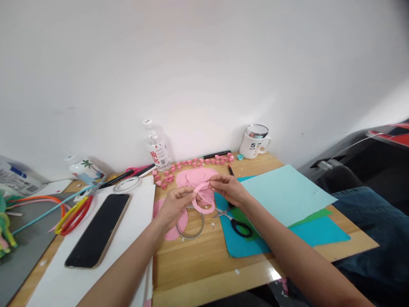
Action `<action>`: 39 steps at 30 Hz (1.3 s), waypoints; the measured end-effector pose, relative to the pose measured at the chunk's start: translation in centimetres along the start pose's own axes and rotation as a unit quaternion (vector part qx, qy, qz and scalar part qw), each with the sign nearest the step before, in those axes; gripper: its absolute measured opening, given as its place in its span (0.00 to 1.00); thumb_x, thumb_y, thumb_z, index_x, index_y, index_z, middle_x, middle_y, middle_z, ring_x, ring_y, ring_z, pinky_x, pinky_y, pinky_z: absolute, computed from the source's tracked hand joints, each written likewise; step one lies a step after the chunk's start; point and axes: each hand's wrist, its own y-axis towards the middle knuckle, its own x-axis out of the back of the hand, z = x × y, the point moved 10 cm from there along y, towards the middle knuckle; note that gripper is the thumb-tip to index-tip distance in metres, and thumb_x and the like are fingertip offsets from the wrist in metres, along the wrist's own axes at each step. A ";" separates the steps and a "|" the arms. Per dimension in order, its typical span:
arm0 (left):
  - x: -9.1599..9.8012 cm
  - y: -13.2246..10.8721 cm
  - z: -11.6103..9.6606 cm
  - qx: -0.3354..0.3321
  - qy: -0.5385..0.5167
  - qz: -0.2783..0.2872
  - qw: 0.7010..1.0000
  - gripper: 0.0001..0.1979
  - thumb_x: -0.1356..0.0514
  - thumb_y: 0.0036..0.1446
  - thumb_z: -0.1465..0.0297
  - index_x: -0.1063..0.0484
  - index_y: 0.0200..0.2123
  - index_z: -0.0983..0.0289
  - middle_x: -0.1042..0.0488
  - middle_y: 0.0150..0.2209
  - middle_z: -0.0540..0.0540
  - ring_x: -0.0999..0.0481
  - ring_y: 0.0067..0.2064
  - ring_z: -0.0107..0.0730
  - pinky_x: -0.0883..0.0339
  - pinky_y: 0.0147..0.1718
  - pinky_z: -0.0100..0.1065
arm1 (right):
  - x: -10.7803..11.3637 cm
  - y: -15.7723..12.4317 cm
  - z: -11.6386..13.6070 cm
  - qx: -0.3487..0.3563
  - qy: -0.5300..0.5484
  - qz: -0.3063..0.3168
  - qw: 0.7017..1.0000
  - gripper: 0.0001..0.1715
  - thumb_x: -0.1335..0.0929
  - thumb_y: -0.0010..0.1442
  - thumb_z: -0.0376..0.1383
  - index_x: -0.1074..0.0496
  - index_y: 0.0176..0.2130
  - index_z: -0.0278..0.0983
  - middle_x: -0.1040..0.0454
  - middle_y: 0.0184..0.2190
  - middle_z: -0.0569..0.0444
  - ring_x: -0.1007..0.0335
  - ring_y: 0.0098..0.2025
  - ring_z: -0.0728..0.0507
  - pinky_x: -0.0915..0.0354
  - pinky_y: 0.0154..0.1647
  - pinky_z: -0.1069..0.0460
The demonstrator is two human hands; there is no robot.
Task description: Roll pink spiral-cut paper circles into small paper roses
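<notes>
Between my two hands, over the wooden table (194,273), a curved pink paper strip (204,209) hangs in a loop. My left hand (174,205) pinches the strip's left side. The fingertips of my right hand (231,190) pinch its upper end. Under my left hand lie a pink paper circle (179,230) and a thin round ring (191,237), partly covering each other. Scissors (242,228) with black handles rest just below my right hand, blades pointing left. Behind the hands lies a pile of pink paper pieces (196,175).
Small pink rolled paper pieces (194,162) line the back, between a bottle (158,149) and a mug (251,146). Light blue paper (287,194) lies over green and blue sheets at right. A phone (99,230) rests on white paper (134,251) at left, near coloured-handled scissors (76,215).
</notes>
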 end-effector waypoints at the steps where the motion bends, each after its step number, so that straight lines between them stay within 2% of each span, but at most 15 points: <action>1: 0.0 0.0 0.0 0.000 0.002 -0.001 1.000 0.10 0.38 0.47 0.72 0.26 0.35 0.69 0.23 0.28 0.58 0.25 0.30 0.32 0.34 0.35 0.33 | 0.0 0.0 -0.1 -0.001 0.001 -0.002 1.000 0.12 0.25 0.36 0.32 0.26 0.26 0.35 0.25 0.23 0.57 0.29 0.26 0.53 0.33 0.29 0.60; 9: 0.1 0.0 0.0 -0.002 -0.003 -0.001 1.000 0.09 0.38 0.47 0.72 0.26 0.34 0.69 0.23 0.28 0.57 0.25 0.30 0.31 0.34 0.34 0.33 | 0.4 0.1 0.0 0.012 -0.004 -0.022 1.000 0.10 0.25 0.36 0.32 0.26 0.23 0.35 0.27 0.20 0.59 0.32 0.23 0.54 0.35 0.26 0.60; 12: 0.0 0.0 0.0 -0.002 -0.007 0.005 1.000 0.09 0.38 0.48 0.72 0.26 0.34 0.69 0.23 0.28 0.58 0.25 0.30 0.32 0.33 0.34 0.34 | 0.4 0.1 0.0 0.011 0.000 -0.021 1.000 0.09 0.25 0.38 0.33 0.25 0.25 0.35 0.26 0.22 0.57 0.31 0.26 0.53 0.34 0.32 0.59; 16: -0.1 -0.1 0.0 0.000 -0.010 0.001 1.000 0.09 0.38 0.47 0.72 0.26 0.34 0.69 0.23 0.28 0.58 0.25 0.30 0.33 0.33 0.35 0.35 | -0.5 0.0 0.1 0.001 0.000 0.021 1.000 0.11 0.26 0.41 0.33 0.24 0.30 0.35 0.24 0.31 0.53 0.29 0.32 0.52 0.34 0.40 0.57; 24: -0.1 0.0 0.0 -0.004 -0.013 0.004 1.000 0.09 0.38 0.47 0.73 0.25 0.34 0.69 0.23 0.28 0.57 0.24 0.31 0.32 0.33 0.36 0.34 | 0.6 0.3 0.0 0.013 -0.003 -0.005 1.000 0.11 0.25 0.38 0.32 0.26 0.27 0.36 0.25 0.24 0.58 0.30 0.26 0.53 0.33 0.30 0.59; 29: -0.2 -0.1 0.0 -0.001 -0.015 0.001 1.000 0.10 0.38 0.47 0.72 0.25 0.35 0.68 0.23 0.26 0.56 0.24 0.29 0.31 0.33 0.33 0.32 | 0.4 0.2 0.0 0.020 -0.005 -0.007 1.000 0.08 0.25 0.38 0.32 0.27 0.24 0.35 0.28 0.20 0.60 0.34 0.22 0.56 0.36 0.24 0.62; 35: 0.0 0.0 -0.1 0.003 -0.016 -0.013 1.000 0.11 0.37 0.45 0.72 0.25 0.34 0.69 0.23 0.27 0.57 0.24 0.29 0.33 0.33 0.33 0.33 | 0.5 0.2 0.1 0.015 -0.010 -0.013 1.000 0.09 0.25 0.38 0.33 0.26 0.25 0.35 0.25 0.29 0.56 0.33 0.26 0.55 0.35 0.29 0.60; 39: -0.1 0.0 -0.1 0.003 -0.016 -0.009 1.000 0.10 0.37 0.45 0.72 0.25 0.34 0.69 0.23 0.27 0.57 0.24 0.29 0.31 0.33 0.33 0.32 | 0.9 0.3 -0.2 0.005 -0.022 -0.027 0.999 0.11 0.25 0.36 0.34 0.26 0.25 0.35 0.26 0.25 0.57 0.34 0.24 0.55 0.36 0.26 0.60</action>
